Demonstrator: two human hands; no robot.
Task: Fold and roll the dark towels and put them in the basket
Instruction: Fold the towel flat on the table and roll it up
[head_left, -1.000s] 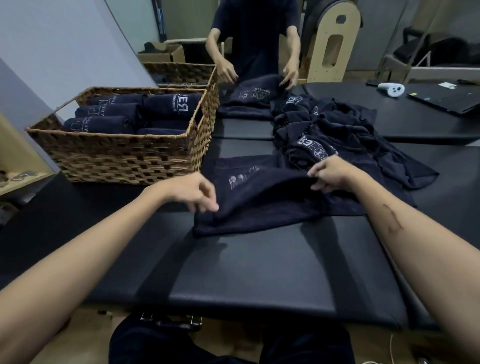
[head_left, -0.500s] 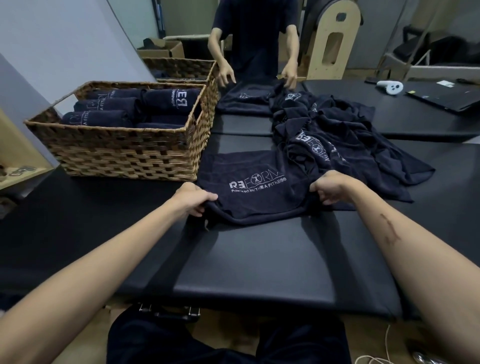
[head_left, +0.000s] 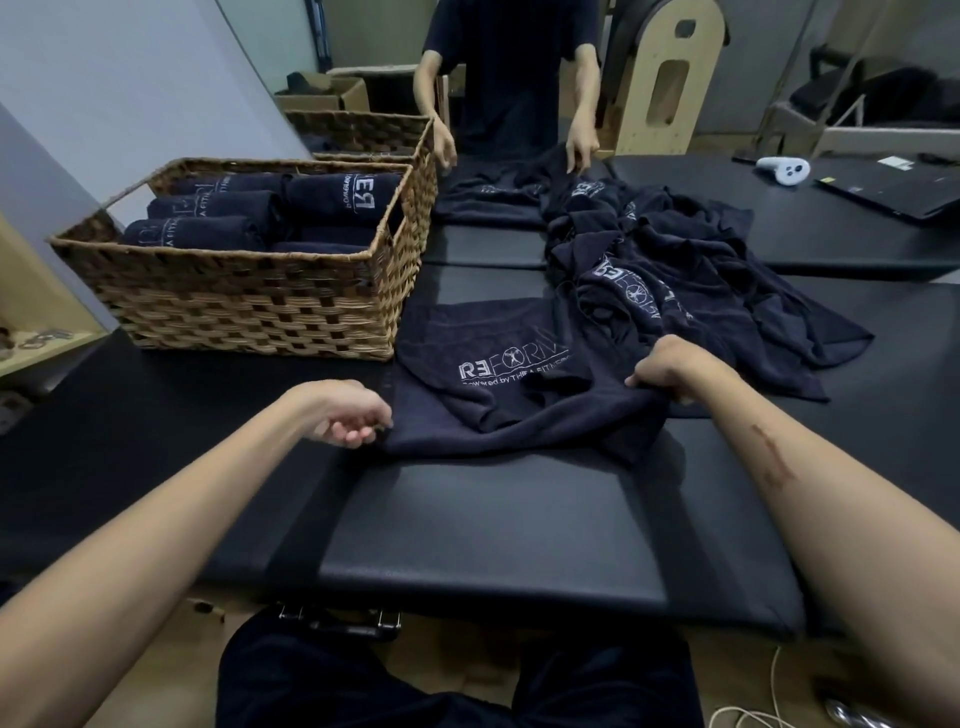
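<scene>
Dark towel (head_left: 498, 384) lying flat at centre of frame on the black padded table (head_left: 493, 530), printed logo facing up, near edge rumpled and its right portion bunched. Right hand (head_left: 670, 371) at centre right, fingers curled and gripping the towel's near right corner. Left hand (head_left: 345, 415) at centre left, fingers loosely curled just at the near left edge; cannot tell whether cloth is actually pinched or only touched. Step in hand judged as squaring the towel for its first fold. Recommended: secure the left corner firmly, draw both corners taut and level to clear the bunching at right, align edges before folding, then roll tight so the roll matches those already stowed. Wicker basket (head_left: 249, 312) at left of frame, just beside the towel's far left corner, holding several rolled towels (head_left: 208, 218) with room apparently remaining toward its near right side. Heap of unfolded towels (head_left: 691, 280) at right centre, overlapping the working towel's far right part; likely to drag or snag during the fold, best pushed clear. Second person's hands (head_left: 579, 148) at upper centre working another towel (head_left: 488, 200) beside a second basket (head_left: 363, 130). White controller (head_left: 784, 169) and a flat dark device (head_left: 893, 189) at upper right, well apart from the work.
</scene>
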